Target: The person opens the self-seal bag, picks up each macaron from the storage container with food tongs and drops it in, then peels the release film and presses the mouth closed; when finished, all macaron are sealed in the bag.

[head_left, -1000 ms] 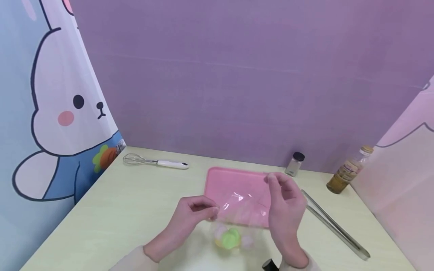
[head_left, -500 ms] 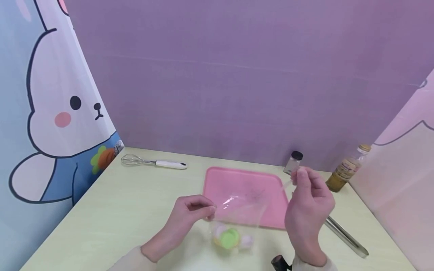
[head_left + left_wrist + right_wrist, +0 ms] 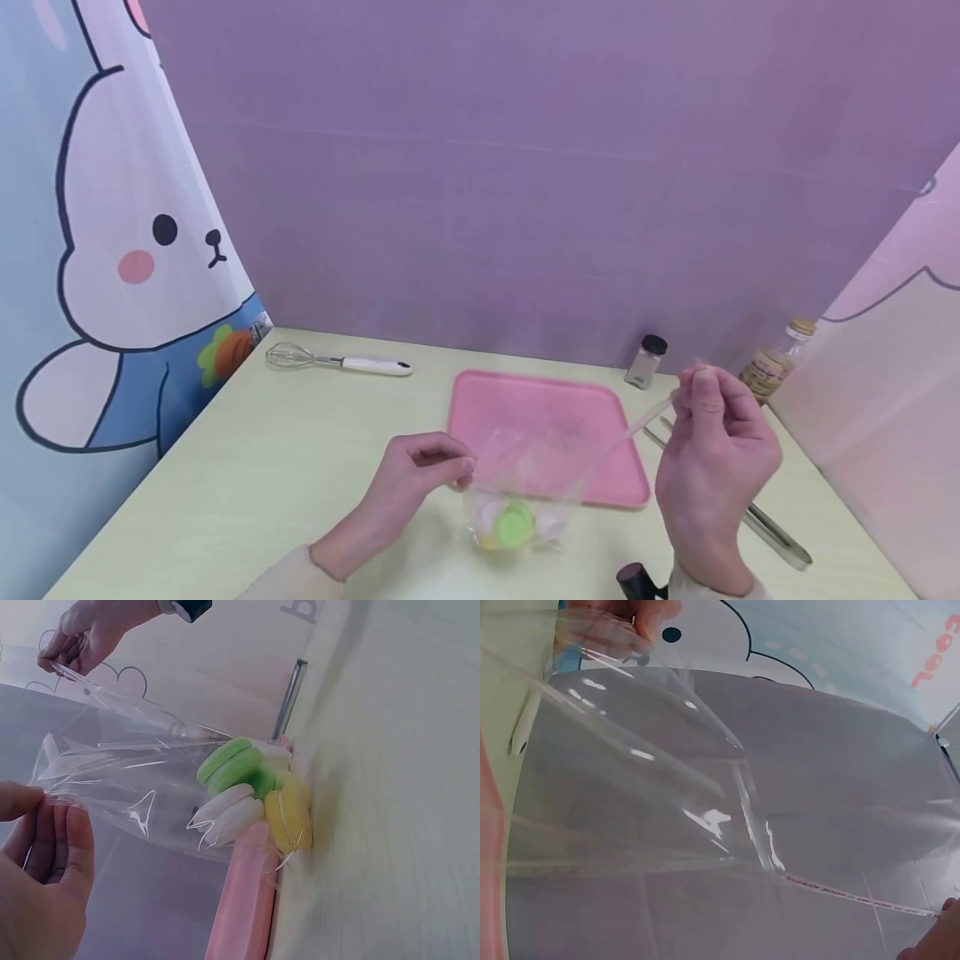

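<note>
A clear plastic bag hangs between my hands, with several macarons in its bottom. In the left wrist view a green macaron, a yellow macaron and a pale macaron show through the film. My left hand pinches the bag's upper left edge between thumb and fingers. To the right and higher, my right hand pinches the end of a narrow printed adhesive-backing strip. That strip stretches taut from the bag's corner to my right fingers.
A pink tray lies behind the bag. Metal tongs lie partly behind my right hand, with an oil bottle beyond. A black-capped jar stands at the back. A whisk lies at the back left.
My right hand has moved rightward and slightly up, drawing a longer length of strip away from the bag. My left hand has stayed nearly still, holding the bag.
</note>
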`<control>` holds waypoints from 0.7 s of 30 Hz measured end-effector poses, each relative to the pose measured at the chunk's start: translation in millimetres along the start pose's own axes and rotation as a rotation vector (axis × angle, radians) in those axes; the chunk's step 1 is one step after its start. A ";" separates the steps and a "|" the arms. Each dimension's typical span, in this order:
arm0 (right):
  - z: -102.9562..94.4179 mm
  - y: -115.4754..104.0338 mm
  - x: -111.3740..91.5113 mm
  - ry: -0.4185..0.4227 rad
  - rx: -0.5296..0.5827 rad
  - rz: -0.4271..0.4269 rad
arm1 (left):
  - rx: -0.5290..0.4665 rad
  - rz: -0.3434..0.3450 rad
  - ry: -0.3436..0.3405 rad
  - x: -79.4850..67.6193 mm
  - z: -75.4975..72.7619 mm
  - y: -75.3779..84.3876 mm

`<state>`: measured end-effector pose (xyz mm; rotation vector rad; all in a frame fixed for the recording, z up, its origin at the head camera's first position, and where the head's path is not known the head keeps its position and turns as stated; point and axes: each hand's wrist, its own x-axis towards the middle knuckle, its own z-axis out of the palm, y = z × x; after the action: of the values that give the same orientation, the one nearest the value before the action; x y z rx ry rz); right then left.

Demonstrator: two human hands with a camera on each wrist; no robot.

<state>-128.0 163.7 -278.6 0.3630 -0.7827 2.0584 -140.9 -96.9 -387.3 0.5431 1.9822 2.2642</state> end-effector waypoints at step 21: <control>-18.6 -5.4 27.6 0.303 0.022 0.068 | 0.000 0.050 -0.064 -0.9 -2.1 3.7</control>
<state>-138.7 195.6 -276.2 0.0331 -0.5952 2.1213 -140.1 -99.7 -384.1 0.6637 1.9607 2.2445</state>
